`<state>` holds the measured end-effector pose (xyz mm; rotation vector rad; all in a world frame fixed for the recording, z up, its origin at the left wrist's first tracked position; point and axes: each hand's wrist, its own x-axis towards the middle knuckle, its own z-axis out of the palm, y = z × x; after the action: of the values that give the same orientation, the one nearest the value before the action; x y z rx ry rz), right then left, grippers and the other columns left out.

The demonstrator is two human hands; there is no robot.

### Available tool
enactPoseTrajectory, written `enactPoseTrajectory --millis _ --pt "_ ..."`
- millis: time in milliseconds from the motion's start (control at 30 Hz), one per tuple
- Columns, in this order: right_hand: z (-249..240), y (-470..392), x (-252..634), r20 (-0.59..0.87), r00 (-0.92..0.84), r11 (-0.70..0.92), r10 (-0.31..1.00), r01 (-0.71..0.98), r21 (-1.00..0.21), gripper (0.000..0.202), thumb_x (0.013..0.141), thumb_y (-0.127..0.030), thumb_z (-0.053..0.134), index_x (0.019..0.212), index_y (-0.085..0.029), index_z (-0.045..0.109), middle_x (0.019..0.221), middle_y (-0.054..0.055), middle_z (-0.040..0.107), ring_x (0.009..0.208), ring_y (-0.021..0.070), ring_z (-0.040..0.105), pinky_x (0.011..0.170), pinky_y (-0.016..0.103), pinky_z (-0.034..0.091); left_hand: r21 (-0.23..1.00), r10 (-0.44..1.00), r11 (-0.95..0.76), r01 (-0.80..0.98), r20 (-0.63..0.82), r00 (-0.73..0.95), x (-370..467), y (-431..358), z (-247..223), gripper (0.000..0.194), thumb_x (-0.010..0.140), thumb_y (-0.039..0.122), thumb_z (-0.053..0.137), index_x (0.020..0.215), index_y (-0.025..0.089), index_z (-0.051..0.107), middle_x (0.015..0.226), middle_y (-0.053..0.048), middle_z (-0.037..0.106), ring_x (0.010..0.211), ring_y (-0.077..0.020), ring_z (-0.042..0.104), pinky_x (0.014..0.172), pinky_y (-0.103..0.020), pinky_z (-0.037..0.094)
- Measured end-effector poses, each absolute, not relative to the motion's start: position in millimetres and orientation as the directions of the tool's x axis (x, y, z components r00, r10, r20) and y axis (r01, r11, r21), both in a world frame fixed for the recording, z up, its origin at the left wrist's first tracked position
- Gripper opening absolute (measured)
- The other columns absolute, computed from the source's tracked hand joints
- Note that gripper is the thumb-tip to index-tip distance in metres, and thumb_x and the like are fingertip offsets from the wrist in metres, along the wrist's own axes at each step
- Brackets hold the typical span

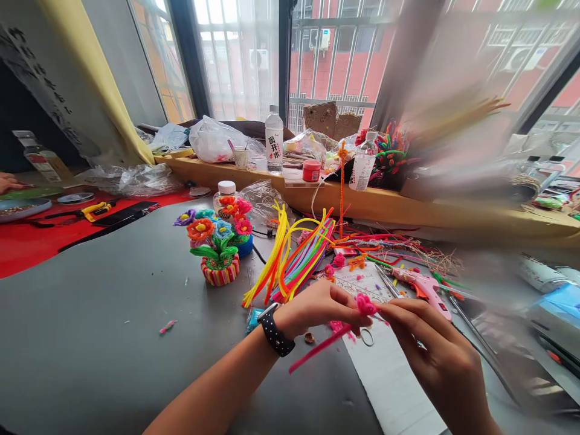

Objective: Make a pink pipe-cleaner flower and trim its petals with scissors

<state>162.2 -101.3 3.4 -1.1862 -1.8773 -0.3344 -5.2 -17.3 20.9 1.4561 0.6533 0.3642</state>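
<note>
Both hands meet over the white sheet, right of the centre. My left hand (324, 308), with a dotted watch band at the wrist, pinches a small curled pink pipe-cleaner piece (365, 304). A straight pink pipe-cleaner length (319, 349) sticks out below that hand to the lower left. The fingertips of my right hand (428, 335) are pressed together at the right side of the curled pink piece. Under the hands, a metal ring handle (367, 337) shows beside pink bits. The pipe-cleaner flower pot (220, 270) stands upright left of my left hand.
Yellow, orange and multicoloured pipe cleaners (294, 260) lie behind the hands. A pink glue gun (426, 290) rests on the right, near long metal tools. Bottles (274, 142) and bags line the wooden sill (317, 196). Pliers (95, 211) lie on red cloth; another person's hand (9, 182) shows far left.
</note>
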Motion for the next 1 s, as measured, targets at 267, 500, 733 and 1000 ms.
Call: enactPoseTrajectory --millis 267,500,733,1000 --pt "-1 -101 161 0.812 -0.159 0.477 0.562 0.864 -0.161 0.023 0.078 -0.011 0.051 0.095 -0.024 0.061 0.082 0.003 0.064 0.074 0.0160 0.061 0.072 0.027 0.047 0.984 0.627 0.017 0.180 -0.150 0.764 -4 -17 19 0.024 0.061 0.036 0.065 0.064 0.012 0.067 0.059 0.000 0.062 0.062 -0.0103 0.052 0.059 -0.018 0.038" --pt "-3 -103 160 0.824 -0.168 0.458 0.541 0.880 -0.122 0.026 0.078 -0.011 0.052 0.100 -0.023 0.058 0.085 0.004 0.063 0.076 0.0165 0.060 0.074 0.028 0.044 0.987 0.633 -0.008 0.160 -0.119 0.765 -2 -19 16 0.030 0.062 0.040 0.063 0.065 0.011 0.064 0.064 -0.002 0.062 0.065 -0.0115 0.053 0.061 -0.020 0.039" --pt "-2 -97 162 0.810 -0.167 0.449 0.562 0.884 -0.130 0.031 0.076 -0.014 0.056 0.106 -0.023 0.057 0.090 0.006 0.061 0.081 0.0187 0.057 0.075 0.032 0.044 0.910 0.848 -0.242 0.336 0.030 0.530 5 -26 15 0.024 0.066 0.034 0.057 0.055 0.012 0.058 0.053 0.001 0.054 0.055 -0.0093 0.048 0.052 -0.019 0.034" --pt "-5 -97 163 0.792 -0.228 0.488 0.566 0.867 -0.099 0.020 0.078 -0.011 0.053 0.094 -0.018 0.061 0.080 0.005 0.061 0.075 0.0159 0.057 0.070 0.028 0.045 0.811 0.858 -0.381 0.444 0.131 0.497 7 -29 14 0.016 0.065 0.025 0.055 0.054 0.015 0.061 0.054 0.002 0.060 0.056 -0.0100 0.053 0.060 -0.020 0.038"
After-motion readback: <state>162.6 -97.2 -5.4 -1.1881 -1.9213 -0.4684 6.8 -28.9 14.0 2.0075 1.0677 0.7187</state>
